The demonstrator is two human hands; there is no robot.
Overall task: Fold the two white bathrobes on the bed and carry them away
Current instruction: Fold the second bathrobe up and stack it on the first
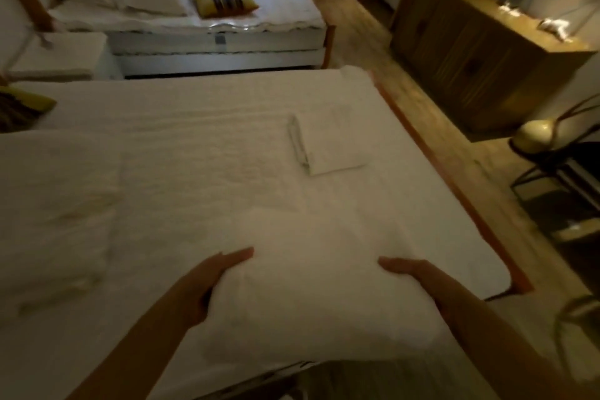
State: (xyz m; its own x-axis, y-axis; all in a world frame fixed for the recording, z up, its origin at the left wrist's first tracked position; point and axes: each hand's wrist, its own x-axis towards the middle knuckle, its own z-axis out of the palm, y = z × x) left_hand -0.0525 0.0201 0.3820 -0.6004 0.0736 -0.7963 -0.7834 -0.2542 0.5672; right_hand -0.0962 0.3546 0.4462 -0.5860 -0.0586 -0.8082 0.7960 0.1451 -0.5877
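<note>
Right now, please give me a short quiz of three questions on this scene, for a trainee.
1. True or false: the left hand and the right hand hold a white bathrobe from its two sides.
2. The other folded bathrobe lies on the near bed: A) under the left hand, B) beyond the hands, toward the right, C) at the left edge.
3. Fill in: the striped cushion lies on the ___ bed.
Key: 1 true; 2 B; 3 far.
</note>
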